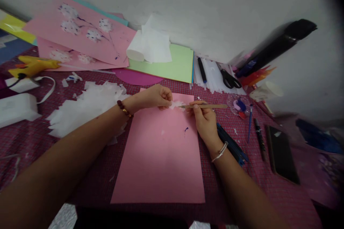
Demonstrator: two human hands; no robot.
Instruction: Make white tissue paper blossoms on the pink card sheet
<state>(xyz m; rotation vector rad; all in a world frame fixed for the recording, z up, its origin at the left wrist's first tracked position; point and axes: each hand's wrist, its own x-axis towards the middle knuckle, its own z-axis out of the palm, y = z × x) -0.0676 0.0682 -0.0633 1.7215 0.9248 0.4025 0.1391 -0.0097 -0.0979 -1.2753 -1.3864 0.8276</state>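
Observation:
A sheet of pink paper (161,157) lies in front of me, with a small dark blue paint mark on its right half. Near its top edge is a small tuft of white tissue paper (176,105). My left hand (160,96) pinches at the tuft's left side, fingertips together. In my right hand (204,118) is a flat wooden stick (215,106), held level, its left tip touching or right beside the tissue. A pile of white tissue pieces (88,105) spreads left of the sheet, partly behind my left forearm.
Pink sheets with white tissue flowers (80,28) lean at back left, by a tissue roll (135,48). A yellow glue gun (34,66) lies left. Rightward are scissors (229,78), a paint palette (239,105), a paintbrush (250,123), a blue stapler (232,145) and a phone (282,154).

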